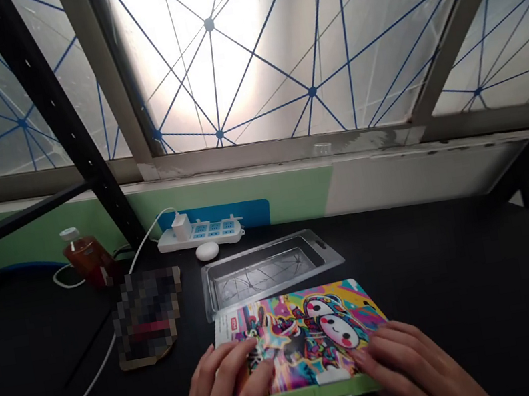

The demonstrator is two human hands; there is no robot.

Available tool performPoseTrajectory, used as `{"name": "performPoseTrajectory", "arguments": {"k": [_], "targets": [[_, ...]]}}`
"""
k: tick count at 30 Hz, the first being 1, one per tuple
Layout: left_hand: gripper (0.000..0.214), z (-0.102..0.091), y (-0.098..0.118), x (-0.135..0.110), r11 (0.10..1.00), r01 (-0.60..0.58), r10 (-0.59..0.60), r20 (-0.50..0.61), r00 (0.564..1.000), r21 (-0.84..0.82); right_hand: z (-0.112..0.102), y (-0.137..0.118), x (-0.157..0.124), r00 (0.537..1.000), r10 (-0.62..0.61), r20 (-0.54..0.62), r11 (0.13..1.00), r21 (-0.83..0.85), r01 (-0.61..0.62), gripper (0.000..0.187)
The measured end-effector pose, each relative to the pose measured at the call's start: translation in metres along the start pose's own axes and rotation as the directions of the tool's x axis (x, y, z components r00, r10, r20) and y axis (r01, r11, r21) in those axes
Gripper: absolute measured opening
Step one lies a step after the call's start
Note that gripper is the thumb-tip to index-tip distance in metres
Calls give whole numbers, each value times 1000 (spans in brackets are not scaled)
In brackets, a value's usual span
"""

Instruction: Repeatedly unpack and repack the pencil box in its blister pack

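Observation:
A flat case [292, 362] with a bright cartoon print of round white faces and a light green front edge lies before me. Behind it a printed card [356, 294] in similar colours sticks out; whether the two are joined I cannot tell. My left hand [226, 390] grips the case's left end, fingers bent over the top. At the right end my right hand [408, 360] holds it, thumb on the printed face. Just beyond the card rests a clear plastic blister tray [327, 255], its hollow showing no contents.
On the black table, a white power strip [200, 236] with a plugged-in charger stands by the wall, near a white rounded case [207, 252]. To the left are a bottle of reddish liquid [89, 258], a blurred-out object [150, 318] and a white cable [87, 393]. Black metal posts frame the window.

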State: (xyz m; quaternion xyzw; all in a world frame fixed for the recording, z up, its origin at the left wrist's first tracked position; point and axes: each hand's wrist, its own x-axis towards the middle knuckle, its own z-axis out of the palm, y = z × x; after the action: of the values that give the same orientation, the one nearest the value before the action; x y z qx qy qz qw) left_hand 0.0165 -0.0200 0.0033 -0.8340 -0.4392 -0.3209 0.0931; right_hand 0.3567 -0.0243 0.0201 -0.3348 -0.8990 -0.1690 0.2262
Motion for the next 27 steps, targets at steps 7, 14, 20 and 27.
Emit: {"name": "performPoseTrajectory", "arguments": {"k": [7, 14, 20, 27], "targets": [[86, -7, -10, -15, 956, 229, -178, 256, 950, -186, -1, -8, 13, 992, 114, 48, 990, 79, -118, 39], [106, 0, -8, -12, 866, 389, -320, 249, 914, -314, -12, 34, 2, 915, 260, 309, 918, 216, -334, 65], [122, 2, 3, -12, 897, 374, -325, 221, 920, -236, -30, 66, 31, 837, 386, 386, 737, 416, -532, 35], [115, 11, -2, -22, 892, 402, -359, 216, 908, -207, -19, 72, 50, 756, 527, 389, 602, 457, -655, 48]]}}
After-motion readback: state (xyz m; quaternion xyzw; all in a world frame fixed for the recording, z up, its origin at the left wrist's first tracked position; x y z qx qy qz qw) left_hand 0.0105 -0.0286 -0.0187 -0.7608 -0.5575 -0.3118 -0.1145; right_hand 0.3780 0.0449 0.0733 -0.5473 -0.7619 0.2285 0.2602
